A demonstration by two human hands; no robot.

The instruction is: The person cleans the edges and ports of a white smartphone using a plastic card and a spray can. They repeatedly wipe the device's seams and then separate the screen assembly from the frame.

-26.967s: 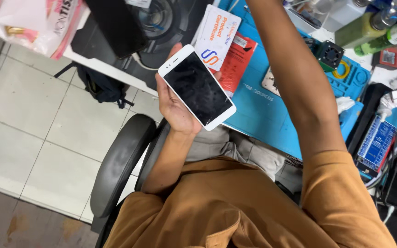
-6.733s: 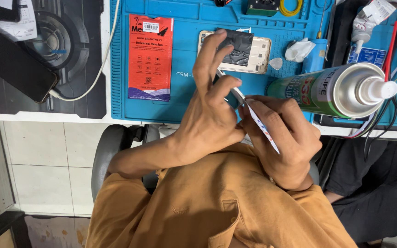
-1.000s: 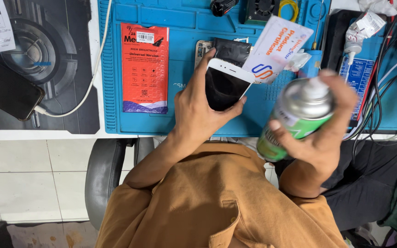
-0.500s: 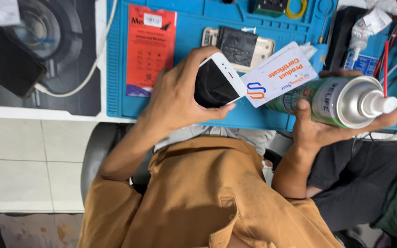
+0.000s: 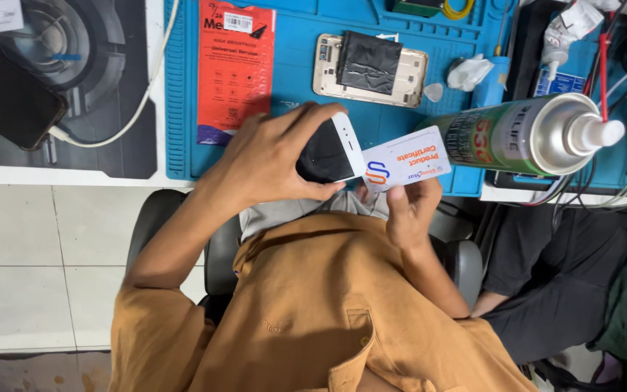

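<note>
My left hand is shut around a white smartphone with a dark screen, held just over the near edge of the blue work mat. My right hand pinches a white printed card whose left end touches the phone's edge. A green and silver spray can with a white nozzle is to the right of the card, apart from my fingers.
On the mat lie a red flat package, an opened gold phone housing with a black battery, and a crumpled tissue. A black phone and white cable are at left. Another person's dark-trousered legs are at right.
My right hand has let go of the spray can and now holds the card. The phone has turned and dropped lower, nearer my chest.
</note>
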